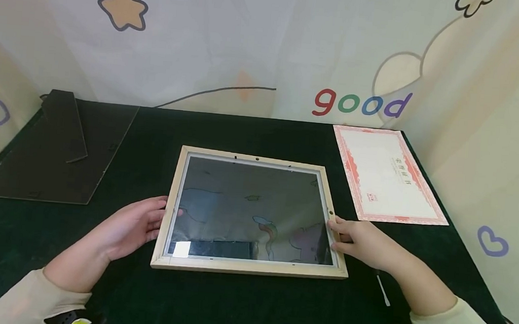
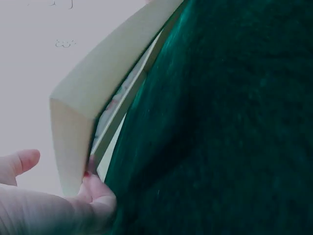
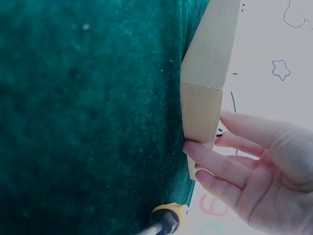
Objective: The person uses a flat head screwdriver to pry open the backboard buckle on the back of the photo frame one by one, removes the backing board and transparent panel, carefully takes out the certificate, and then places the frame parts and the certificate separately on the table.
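Observation:
A pale wooden picture frame with a dark, reflective pane stands between both hands over the middle of the table. My left hand holds its left side, and a fingertip shows through the pane near that edge. In the left wrist view, fingers curl under the frame's edge, which is tilted off the cloth, while the thumb stays apart. At the opposite side my right hand grips the frame between thumb and fingers. The right wrist view shows fingertips against its outer edge.
To the left lies a dark backing board with a fold-out stand. A red-bordered certificate lies at the back right. Beside the right wrist is a screwdriver, its yellow-and-black handle in the right wrist view. Dark green cloth covers the table.

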Motion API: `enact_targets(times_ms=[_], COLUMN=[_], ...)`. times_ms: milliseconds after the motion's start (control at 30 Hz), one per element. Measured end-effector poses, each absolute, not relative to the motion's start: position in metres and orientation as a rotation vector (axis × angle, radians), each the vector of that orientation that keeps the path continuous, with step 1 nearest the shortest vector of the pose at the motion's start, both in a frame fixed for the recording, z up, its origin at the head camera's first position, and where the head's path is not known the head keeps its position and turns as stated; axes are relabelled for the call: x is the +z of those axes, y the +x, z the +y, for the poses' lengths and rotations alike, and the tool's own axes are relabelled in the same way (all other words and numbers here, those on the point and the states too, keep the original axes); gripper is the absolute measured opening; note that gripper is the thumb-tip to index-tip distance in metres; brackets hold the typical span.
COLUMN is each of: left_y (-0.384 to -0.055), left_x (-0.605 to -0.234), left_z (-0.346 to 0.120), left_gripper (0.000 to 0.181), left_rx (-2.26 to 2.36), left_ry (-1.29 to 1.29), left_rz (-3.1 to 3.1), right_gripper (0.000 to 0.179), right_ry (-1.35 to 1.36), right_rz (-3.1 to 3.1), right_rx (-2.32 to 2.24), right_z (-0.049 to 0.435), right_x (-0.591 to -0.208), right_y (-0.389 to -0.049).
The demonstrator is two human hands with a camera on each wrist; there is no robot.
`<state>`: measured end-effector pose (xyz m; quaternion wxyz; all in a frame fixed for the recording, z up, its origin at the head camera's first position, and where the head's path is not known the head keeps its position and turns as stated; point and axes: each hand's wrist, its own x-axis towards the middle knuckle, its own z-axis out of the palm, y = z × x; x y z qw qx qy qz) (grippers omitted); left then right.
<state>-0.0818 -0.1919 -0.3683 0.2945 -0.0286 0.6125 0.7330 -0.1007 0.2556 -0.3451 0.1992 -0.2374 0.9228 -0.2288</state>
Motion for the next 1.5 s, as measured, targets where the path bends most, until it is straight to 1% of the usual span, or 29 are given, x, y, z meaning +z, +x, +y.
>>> enact_targets(times_ms=[100, 333, 567, 733, 1133, 1233, 1333, 1400, 1500], left_y=[-0.082, -0.083, -0.085, -0.083, -0.082, -0.081, -0.081, -0.081, -0.080], left_x=[-0.368, -0.369, -0.369, -0.369, -0.368, -0.368, -0.368, -0.369, -0.370], left_z=[-0.185, -0.177, -0.174, -0.175, -0.174, -0.174, -0.175, -0.175, -0.174], left_gripper=[0.062, 0.060, 0.068, 0.074, 0.076, 0.082, 0.086, 0.086, 0.079], left_rx=[2.011, 2.122, 2.132, 2.127, 2.223, 2.215, 2.196, 2.183, 2.164], left_ry=[-0.088, -0.077, -0.121, -0.105, -0.130, -0.147, -0.112, -0.070, -0.036], left_rz=[1.549, 1.379, 1.388, 1.409, 1.272, 1.295, 1.357, 1.404, 1.481], right_gripper=[0.053, 0.053, 0.054, 0.053, 0.054, 0.054, 0.054, 0.054, 0.054], right_ry=[-0.661, -0.669, -0.658, -0.659, -0.661, -0.655, -0.654, -0.653, -0.650], right_rz=[2.576, 2.571, 2.584, 2.583, 2.583, 2.581, 2.583, 2.586, 2.588], right_rx=[-0.661, -0.688, -0.670, -0.672, -0.666, -0.666, -0.662, -0.658, -0.652], right_z=[0.256, 0.257, 0.258, 0.258, 0.259, 0.259, 0.259, 0.259, 0.259], right_x=[-0.346, -0.347, -0.344, -0.347, -0.349, -0.349, -0.349, -0.349, -0.349], right_y=[-0.100, -0.101, -0.101, -0.101, -0.101, -0.101, -0.101, -0.101, -0.100])
